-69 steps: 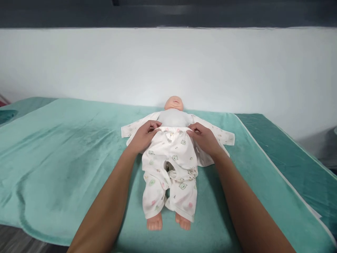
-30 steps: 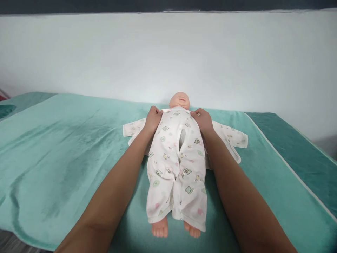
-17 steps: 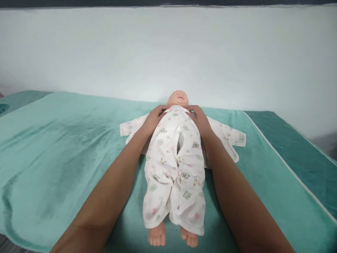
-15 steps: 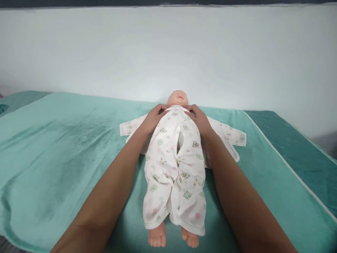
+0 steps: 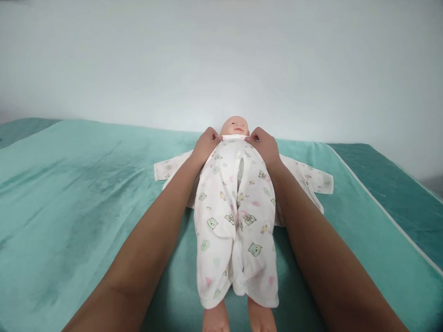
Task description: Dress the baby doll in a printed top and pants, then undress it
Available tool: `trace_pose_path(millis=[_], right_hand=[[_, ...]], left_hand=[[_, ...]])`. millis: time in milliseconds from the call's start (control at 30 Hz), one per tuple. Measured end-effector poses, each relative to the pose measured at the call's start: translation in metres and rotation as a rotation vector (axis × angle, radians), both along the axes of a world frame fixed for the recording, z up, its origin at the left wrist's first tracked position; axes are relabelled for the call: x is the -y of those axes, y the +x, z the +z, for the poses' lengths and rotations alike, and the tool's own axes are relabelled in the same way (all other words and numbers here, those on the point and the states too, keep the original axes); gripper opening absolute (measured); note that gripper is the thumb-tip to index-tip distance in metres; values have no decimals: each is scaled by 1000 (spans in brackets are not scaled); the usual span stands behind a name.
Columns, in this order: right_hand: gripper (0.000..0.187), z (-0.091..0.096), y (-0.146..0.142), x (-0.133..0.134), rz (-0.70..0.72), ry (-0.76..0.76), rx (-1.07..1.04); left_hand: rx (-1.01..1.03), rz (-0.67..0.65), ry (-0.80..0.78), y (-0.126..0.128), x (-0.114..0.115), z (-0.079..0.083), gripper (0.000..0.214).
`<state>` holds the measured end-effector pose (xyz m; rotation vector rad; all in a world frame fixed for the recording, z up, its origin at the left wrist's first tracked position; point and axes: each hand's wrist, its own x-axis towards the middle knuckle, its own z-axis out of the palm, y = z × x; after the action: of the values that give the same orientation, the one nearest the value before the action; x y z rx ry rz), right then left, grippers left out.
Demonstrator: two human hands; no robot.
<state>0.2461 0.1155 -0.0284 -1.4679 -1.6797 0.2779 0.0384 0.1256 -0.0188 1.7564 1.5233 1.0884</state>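
Note:
A baby doll [image 5: 235,123] lies on its back with its head at the far end and its bare feet toward me. Printed white baby pants [image 5: 238,207] cover it from just under the chin to the shins. Closed at the left corner of the waistband, my left hand [image 5: 207,142] pinches the cloth. At the opposite corner my right hand [image 5: 263,144] pinches the band in the same way. A matching baby shirt [image 5: 320,181] is spread beneath the doll, sleeves out to both sides. The doll's arms are hidden.
A teal plush blanket [image 5: 86,193] lies under everything. Its darker section [image 5: 387,177], past a pale seam, is on the right. A white wall [image 5: 221,64] rises right behind the doll's head.
Both hands have closed on the waistband and drawn it slightly up toward the chin. The pants look straighter, and more of the doll's lower legs shows below the hems.

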Motion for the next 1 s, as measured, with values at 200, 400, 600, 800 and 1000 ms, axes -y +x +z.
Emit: trace_pose_path(millis=[200,400,600,800,1000], right_hand=[[15,0,-6,23,189,21,-221],[34,0,0,49,251,-51,-150],[37,-19,7,78,189,16,-234],[32,-34,5,113,-37,28,-256],[16,-27,9,124,-56,-160,-237]], left_hand=[[157,-199,61,-2,12,-5,13],[24,-340,178,-19,32,-14,35],[-86,-310,309,-35,57,-27,46],[-253,-162,289,-43,95,-34,40],[-30,-61,145,-39,127,-33,16]])
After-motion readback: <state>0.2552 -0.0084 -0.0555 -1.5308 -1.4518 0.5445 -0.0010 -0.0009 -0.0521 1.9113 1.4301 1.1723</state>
